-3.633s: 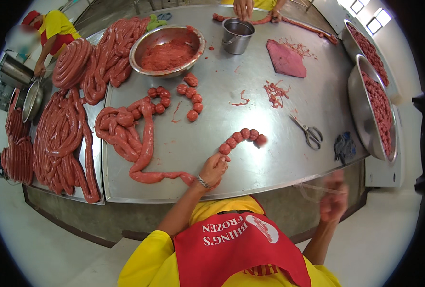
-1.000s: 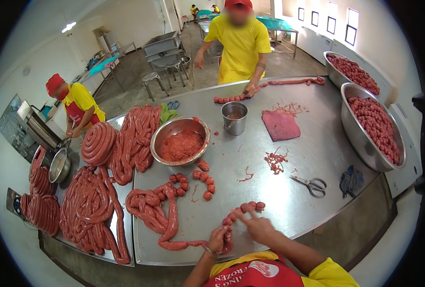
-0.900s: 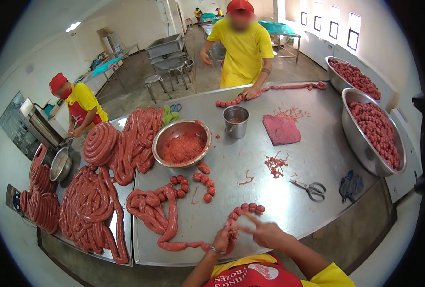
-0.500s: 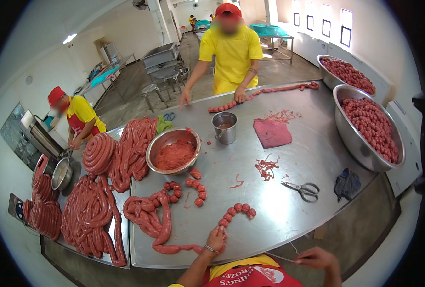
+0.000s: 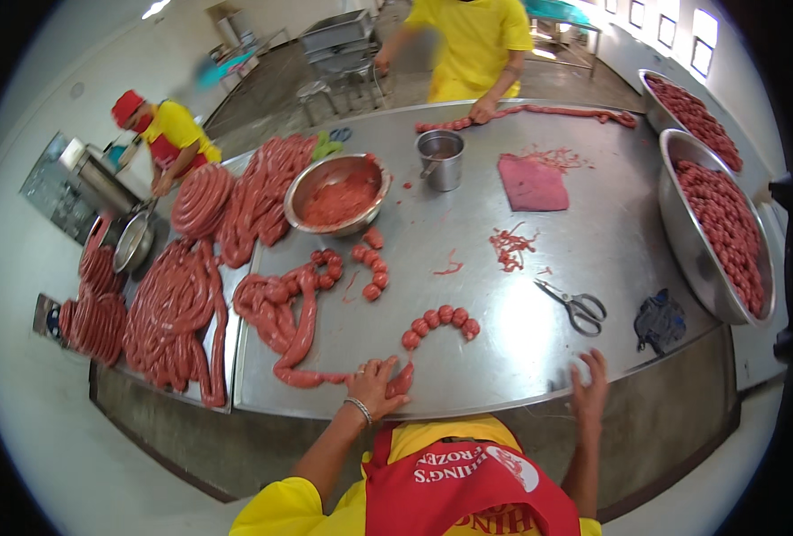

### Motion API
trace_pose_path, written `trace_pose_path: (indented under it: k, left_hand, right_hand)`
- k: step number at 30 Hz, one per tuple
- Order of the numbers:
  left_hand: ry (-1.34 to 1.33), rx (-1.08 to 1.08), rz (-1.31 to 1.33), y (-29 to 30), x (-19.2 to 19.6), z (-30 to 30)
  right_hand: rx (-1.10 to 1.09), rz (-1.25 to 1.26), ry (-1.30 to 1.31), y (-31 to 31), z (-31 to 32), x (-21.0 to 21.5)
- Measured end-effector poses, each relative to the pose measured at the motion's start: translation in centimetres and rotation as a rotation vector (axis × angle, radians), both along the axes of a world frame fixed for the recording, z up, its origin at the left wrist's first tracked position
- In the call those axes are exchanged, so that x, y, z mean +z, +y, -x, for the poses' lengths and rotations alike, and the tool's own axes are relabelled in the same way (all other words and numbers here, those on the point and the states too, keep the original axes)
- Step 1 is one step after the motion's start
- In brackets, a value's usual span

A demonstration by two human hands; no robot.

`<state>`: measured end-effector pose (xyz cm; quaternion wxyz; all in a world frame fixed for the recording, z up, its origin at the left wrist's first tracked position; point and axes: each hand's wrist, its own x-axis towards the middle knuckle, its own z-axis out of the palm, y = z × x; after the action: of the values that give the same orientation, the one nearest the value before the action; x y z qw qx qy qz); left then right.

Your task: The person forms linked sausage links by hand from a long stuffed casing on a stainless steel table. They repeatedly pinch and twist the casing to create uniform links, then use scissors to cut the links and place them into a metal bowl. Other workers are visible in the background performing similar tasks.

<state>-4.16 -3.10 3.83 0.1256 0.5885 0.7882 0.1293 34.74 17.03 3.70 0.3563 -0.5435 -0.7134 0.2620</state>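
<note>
My left hand [image 5: 374, 390] is at the near table edge, its fingers closed over a long raw sausage [image 5: 300, 377] that trails off left into a loose heap. A short end of sausage shows between thumb and fingers. Just beyond it curves a chain of round tied sausage links [image 5: 439, 318]. My right hand [image 5: 589, 386] is raised at the table's edge, fingers apart, nearest the scissors [image 5: 575, 305], which lie open on the metal. A thin string seems to run beside that hand, too faint to follow. Another short row of links [image 5: 374, 272] lies farther left.
A steel bowl of ground meat [image 5: 291, 192] and a metal pail [image 5: 441, 161] stand mid-table. Sausage coils [image 5: 173, 308] fill the left. Large basins of links [image 5: 673, 214] are at right. A pink cloth [image 5: 534, 183] and dark glove [image 5: 660, 320] lie nearby. A co-worker [image 5: 472, 49] handles sausage opposite.
My right hand has risen from below the table edge and its fingers have spread. My left hand has shifted left along the sausage, off the chain of links. The view has tilted downward.
</note>
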Motion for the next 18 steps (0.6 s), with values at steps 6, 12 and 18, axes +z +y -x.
trace_pose_path:
  k: [6,12,18]
  left_hand:
    - [0.049,0.028,-0.027,-2.2,-0.3,-2.1]
    - [-0.267,0.088,-0.137,1.2,2.1,-6.3]
    - [-0.001,0.524,-0.237,2.4,-0.5,7.2]
  right_hand:
    - [0.616,-0.133,-0.134,1.0,20.1,1.4]
    - [0.620,-0.219,-0.339,3.8,22.1,-1.8]
    - [0.395,-0.036,-0.417,4.9,12.3,-0.1]
